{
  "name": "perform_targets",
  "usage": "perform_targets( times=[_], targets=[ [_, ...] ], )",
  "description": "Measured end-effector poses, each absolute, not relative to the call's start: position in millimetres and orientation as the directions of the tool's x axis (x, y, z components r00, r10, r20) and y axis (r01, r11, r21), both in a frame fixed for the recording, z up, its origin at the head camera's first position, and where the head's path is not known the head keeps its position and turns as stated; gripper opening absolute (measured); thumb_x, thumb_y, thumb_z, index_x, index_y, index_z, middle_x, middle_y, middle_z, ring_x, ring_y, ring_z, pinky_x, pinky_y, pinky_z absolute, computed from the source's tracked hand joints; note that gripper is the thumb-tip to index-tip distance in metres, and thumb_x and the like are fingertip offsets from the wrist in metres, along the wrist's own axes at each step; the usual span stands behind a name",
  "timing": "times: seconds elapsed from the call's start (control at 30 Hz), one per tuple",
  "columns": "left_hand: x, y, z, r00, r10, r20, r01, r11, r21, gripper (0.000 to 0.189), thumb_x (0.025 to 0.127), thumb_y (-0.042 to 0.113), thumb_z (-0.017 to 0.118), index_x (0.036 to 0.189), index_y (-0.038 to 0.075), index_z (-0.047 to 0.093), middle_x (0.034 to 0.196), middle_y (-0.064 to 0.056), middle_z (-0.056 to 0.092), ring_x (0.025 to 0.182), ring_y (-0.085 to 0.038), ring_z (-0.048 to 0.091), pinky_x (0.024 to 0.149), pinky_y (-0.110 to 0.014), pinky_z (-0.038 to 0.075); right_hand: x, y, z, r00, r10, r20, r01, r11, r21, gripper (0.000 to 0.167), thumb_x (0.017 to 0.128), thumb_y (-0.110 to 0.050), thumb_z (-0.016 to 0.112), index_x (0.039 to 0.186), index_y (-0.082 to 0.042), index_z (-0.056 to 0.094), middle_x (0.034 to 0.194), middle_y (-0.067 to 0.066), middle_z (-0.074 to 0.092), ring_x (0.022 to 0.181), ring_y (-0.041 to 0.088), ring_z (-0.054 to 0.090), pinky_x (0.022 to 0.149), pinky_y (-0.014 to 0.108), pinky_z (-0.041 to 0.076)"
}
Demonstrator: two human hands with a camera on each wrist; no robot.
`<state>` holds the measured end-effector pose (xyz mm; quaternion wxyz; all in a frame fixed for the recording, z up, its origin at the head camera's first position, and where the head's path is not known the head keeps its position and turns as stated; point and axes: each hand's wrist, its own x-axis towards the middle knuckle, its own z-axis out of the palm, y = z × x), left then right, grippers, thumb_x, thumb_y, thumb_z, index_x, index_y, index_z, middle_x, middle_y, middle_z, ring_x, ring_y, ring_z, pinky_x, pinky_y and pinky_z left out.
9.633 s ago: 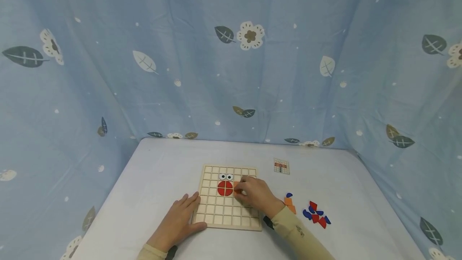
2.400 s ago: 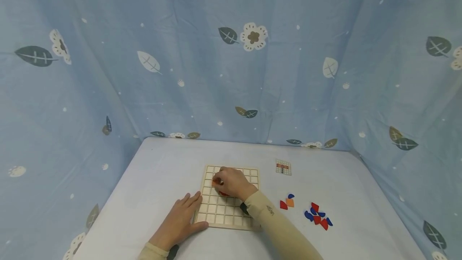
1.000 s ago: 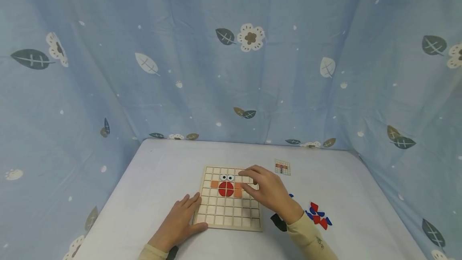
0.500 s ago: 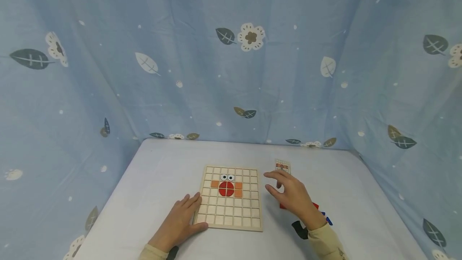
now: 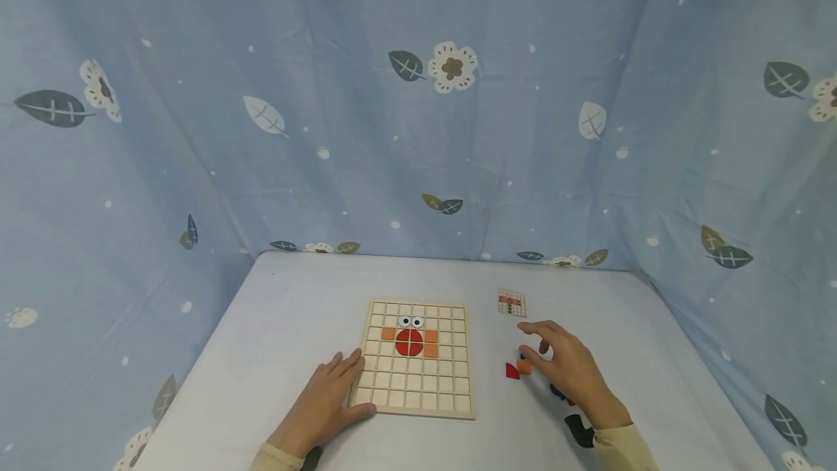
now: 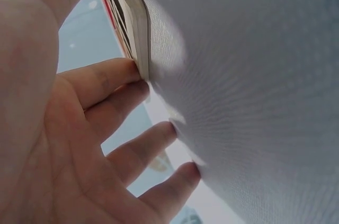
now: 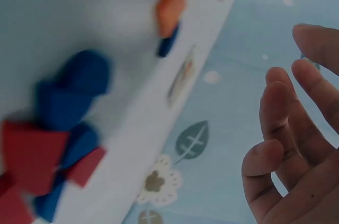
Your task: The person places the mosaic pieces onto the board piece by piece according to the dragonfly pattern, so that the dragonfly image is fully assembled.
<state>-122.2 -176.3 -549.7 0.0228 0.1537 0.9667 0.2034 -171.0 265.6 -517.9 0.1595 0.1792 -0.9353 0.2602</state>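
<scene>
A wooden grid board (image 5: 418,403) lies on the table; my left hand (image 5: 323,402) rests at its left edge, fingers extended, thumb by the near corner. In the left wrist view, fingertips touch the board's side (image 6: 140,38). On the board are two eye pieces (image 5: 417,323), a red disc of quarter pieces (image 5: 402,337), an orange square (image 5: 389,333) left of it and two orange squares (image 5: 431,349) right of it. My right hand (image 5: 575,373) hovers, thumb and fingers apart and holding nothing, over loose pieces: a red quarter piece (image 5: 512,371), an orange square (image 5: 525,367) and a partly hidden blue piece.
A small pattern card (image 5: 511,303) lies beyond the right hand. In the right wrist view, blue pieces (image 7: 87,73) and red pieces (image 7: 34,155) lie clustered, mostly hidden under the hand in the head view. A blue patterned curtain (image 5: 366,129) surrounds the table.
Orange squares now sit on both sides of the red disc. My right hand has left the board and moved right, over the loose pieces. My left hand has stayed put.
</scene>
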Motion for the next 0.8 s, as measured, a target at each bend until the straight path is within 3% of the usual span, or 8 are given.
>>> perform_targets(
  times=[0.23,0.43,0.63,0.8],
  targets=[
    [-122.1,-176.1,-547.7,-0.95,0.311,0.023,0.293,0.867,0.403,0.09,0.083,0.062,0.073,0.147,0.002,0.052,0.156,-0.011,0.044,0.143,-0.044,0.037,0.113,-0.064,0.032,-163.4,274.7,-527.2,-0.957,-0.199,0.213,-0.277,0.852,-0.445,0.039,0.083,-0.022,0.085,0.121,-0.018,0.074,0.11,-0.004,0.069,0.073,0.009,0.055,0.049,0.022,0.042],
    [-121.4,-175.2,-546.3,-0.948,0.316,0.026,0.299,0.864,0.405,0.091,0.084,0.064,0.071,0.147,0.002,0.052,0.156,-0.011,0.045,0.143,-0.044,0.037,0.113,-0.065,0.032,-161.7,276.0,-534.6,-0.981,-0.18,0.068,-0.192,0.888,-0.417,0.031,0.082,-0.024,0.086,0.112,-0.023,0.077,0.103,-0.01,0.069,0.074,0.005,0.053,0.057,0.023,0.046],
    [-122.7,-175.3,-548.2,-0.948,0.318,0.028,0.302,0.865,0.401,0.09,0.084,0.063,0.072,0.147,0.002,0.052,0.156,-0.011,0.045,0.143,-0.045,0.038,0.112,-0.065,0.032,-162.3,273.9,-537.1,-0.982,-0.187,0.024,-0.18,0.892,-0.415,0.03,0.08,-0.017,0.086,0.107,-0.023,0.077,0.103,-0.011,0.069,0.073,0.003,0.052,0.061,0.025,0.048],
    [-124.1,-175.1,-549.3,-0.952,0.306,0.005,0.283,0.876,0.391,0.092,0.083,0.065,0.071,0.149,0.004,0.05,0.157,-0.01,0.044,0.144,-0.043,0.037,0.113,-0.065,0.032,-166.5,270.3,-537.8,-0.979,-0.2,0.028,-0.194,0.894,-0.405,0.029,0.079,-0.016,0.088,0.105,-0.022,0.077,0.101,-0.012,0.068,0.083,0.006,0.059,0.075,0.033,0.056]
  ],
)
